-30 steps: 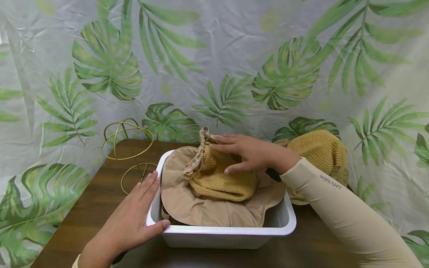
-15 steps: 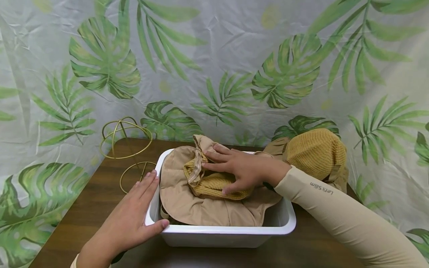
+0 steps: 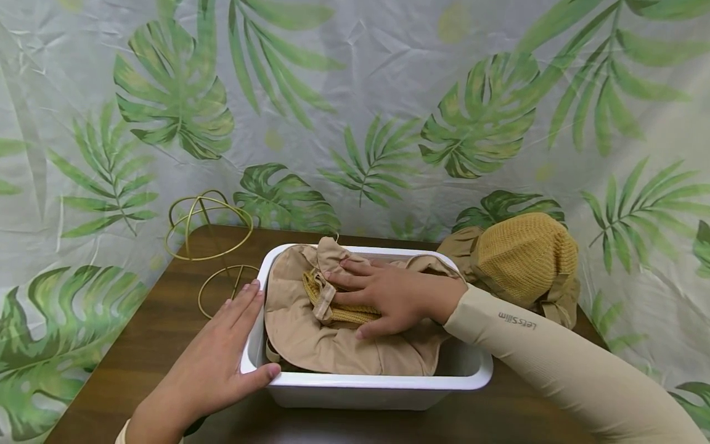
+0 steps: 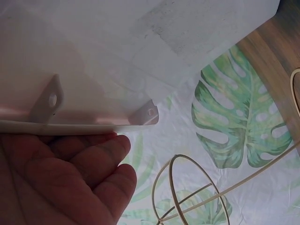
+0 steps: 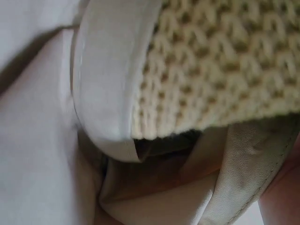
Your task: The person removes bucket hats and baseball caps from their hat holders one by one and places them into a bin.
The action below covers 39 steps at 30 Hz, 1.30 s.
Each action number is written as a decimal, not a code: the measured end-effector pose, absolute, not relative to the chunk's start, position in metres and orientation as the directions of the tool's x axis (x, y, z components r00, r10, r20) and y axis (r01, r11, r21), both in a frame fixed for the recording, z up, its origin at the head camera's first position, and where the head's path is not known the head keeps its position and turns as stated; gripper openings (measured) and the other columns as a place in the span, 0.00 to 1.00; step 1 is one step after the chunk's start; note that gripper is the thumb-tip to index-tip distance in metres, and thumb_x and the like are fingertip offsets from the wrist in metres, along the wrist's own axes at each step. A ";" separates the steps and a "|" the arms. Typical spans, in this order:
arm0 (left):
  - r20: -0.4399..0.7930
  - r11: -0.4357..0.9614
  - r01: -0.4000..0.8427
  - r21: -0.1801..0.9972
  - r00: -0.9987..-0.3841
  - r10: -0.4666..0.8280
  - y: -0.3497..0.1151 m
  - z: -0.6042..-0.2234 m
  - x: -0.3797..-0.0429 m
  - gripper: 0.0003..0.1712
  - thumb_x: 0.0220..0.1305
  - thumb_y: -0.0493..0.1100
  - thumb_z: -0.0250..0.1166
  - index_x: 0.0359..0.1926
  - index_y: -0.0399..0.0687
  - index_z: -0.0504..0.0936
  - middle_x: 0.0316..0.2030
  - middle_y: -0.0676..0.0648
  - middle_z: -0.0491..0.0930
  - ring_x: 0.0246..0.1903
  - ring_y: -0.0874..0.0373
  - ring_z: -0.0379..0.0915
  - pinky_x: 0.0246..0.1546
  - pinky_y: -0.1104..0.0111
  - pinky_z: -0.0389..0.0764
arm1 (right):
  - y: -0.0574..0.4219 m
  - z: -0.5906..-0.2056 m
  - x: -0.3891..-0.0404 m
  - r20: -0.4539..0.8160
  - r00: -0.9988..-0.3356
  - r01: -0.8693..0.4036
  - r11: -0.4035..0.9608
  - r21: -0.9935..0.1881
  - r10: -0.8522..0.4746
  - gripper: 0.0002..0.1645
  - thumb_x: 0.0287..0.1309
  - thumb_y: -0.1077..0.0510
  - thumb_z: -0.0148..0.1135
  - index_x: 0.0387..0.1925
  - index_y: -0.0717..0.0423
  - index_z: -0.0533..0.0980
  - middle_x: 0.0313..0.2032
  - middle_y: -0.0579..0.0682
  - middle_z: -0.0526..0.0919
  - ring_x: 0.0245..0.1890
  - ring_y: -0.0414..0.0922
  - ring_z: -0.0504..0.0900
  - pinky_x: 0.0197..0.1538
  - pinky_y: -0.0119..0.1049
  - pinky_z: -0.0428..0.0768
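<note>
A white plastic basin (image 3: 366, 382) holds a wide-brimmed beige hat (image 3: 349, 354) with a mustard knit crown (image 3: 352, 313) and a tied fabric band. My right hand (image 3: 396, 296) lies palm down on the crown with fingers spread, pressing it low inside the brim. Close up in the right wrist view are the coarse knit (image 5: 225, 70) and a beige fabric band (image 5: 112, 70). My left hand (image 3: 213, 357) rests against the basin's left side, straight fingers along the outer rim and thumb on the near corner. The left wrist view shows its fingers (image 4: 101, 157) beneath the rim.
Another mustard knit hat (image 3: 524, 262) with beige fabric stands behind the basin on the right. Gold wire frames (image 3: 213, 228) stand at the back left of the dark wooden table (image 3: 150, 333). A leaf-printed cloth (image 3: 366, 92) hangs behind.
My right hand has pressed down and moved slightly left, and the knit crown has flattened and sunk into the brim. The left hand has stayed at the basin's edge.
</note>
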<state>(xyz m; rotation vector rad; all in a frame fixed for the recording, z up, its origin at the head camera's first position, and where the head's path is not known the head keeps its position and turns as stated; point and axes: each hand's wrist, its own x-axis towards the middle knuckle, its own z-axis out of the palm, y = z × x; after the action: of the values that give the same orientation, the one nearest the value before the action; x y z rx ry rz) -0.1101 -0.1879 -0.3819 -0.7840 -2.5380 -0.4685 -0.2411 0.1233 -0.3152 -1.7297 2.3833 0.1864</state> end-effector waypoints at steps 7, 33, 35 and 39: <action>0.494 0.786 0.592 0.180 -0.745 0.448 -0.188 -0.380 -0.110 0.57 0.56 0.68 0.65 0.70 0.27 0.62 0.72 0.33 0.58 0.72 0.41 0.53 0.71 0.74 0.35 | 0.115 -0.325 -0.243 -0.285 -0.328 -0.931 0.359 -0.062 -0.901 0.41 0.69 0.33 0.45 0.77 0.43 0.56 0.78 0.46 0.42 0.77 0.50 0.35 0.74 0.55 0.44; 0.491 0.792 0.584 0.180 -0.751 0.442 -0.187 -0.379 -0.109 0.55 0.56 0.66 0.66 0.69 0.26 0.64 0.72 0.33 0.59 0.71 0.40 0.55 0.72 0.71 0.41 | 0.101 -0.365 -0.245 -0.481 -0.417 -0.868 0.495 -0.042 -0.771 0.47 0.65 0.24 0.39 0.78 0.42 0.54 0.77 0.46 0.50 0.77 0.47 0.40 0.75 0.51 0.46; 0.492 0.792 0.584 0.176 -0.749 0.443 -0.188 -0.379 -0.109 0.55 0.56 0.66 0.66 0.69 0.26 0.64 0.72 0.34 0.59 0.71 0.41 0.55 0.73 0.69 0.43 | 0.101 -0.367 -0.244 -0.481 -0.419 -0.874 0.486 -0.017 -0.770 0.48 0.65 0.23 0.38 0.78 0.42 0.53 0.77 0.46 0.50 0.77 0.47 0.40 0.75 0.51 0.45; 0.498 0.789 0.588 0.175 -0.744 0.445 -0.186 -0.379 -0.108 0.55 0.56 0.66 0.66 0.68 0.26 0.64 0.72 0.33 0.59 0.71 0.41 0.55 0.73 0.70 0.41 | 0.101 -0.370 -0.241 -0.493 -0.433 -0.877 0.479 0.038 -0.755 0.49 0.64 0.21 0.34 0.78 0.41 0.53 0.77 0.45 0.49 0.77 0.47 0.39 0.75 0.51 0.44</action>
<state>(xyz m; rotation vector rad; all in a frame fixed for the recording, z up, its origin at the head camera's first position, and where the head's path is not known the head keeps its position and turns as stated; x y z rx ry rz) -0.1082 -0.1865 -0.3788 -0.7763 -2.5419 -0.4490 -0.2413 0.1009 -0.3701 -1.3605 2.3185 0.4061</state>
